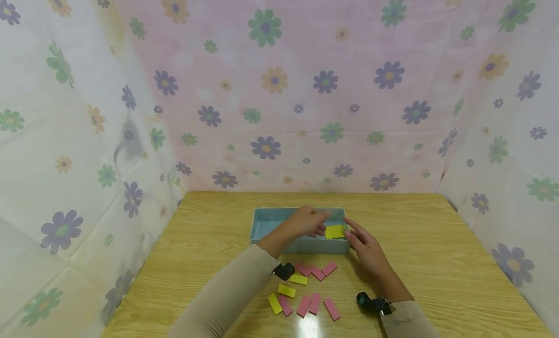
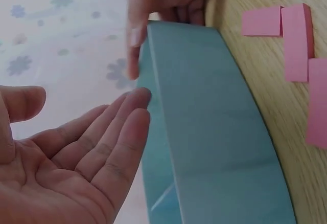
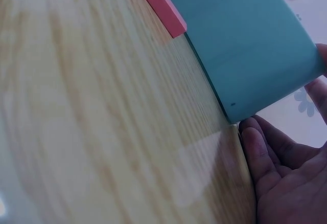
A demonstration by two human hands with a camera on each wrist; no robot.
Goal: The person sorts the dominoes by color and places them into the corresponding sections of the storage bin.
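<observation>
**A:** Where do the yellow pieces stand right now?

**B:** The yellow blocks (image 1: 335,231) lie as a small stack inside the blue tray (image 1: 279,215), at its right end, against the near wall. My hands sit on either side of that stack.

**A:** Are you holding any of them?

**B:** I'd say no. My left hand (image 1: 308,222) reaches in over the tray with its fingers loosely bent, the tips just beside the stack; the left wrist view shows the palm bare and the fingers relaxed. My right hand (image 1: 366,248) lies outside the tray's right corner, fingers straight and open, tips at the rim beside the stack. Nothing is pinched in either one.

**A:** And what's around the tray?

**B:** On the wooden surface (image 1: 436,260) in front of it, loose pieces: pink blocks (image 1: 317,272) just before the near wall, more pink blocks (image 1: 307,304) closer to me, and yellow blocks (image 1: 287,290) among them to the left.

**A:** How would you handle it well from here?

**B:** My judgement: square the stack with light touches from both sides, and let the right fingers brace the corner so the tray doesn't slide. Press gently, since the pieces look thin and a hard nudge could fan them apart.
</observation>
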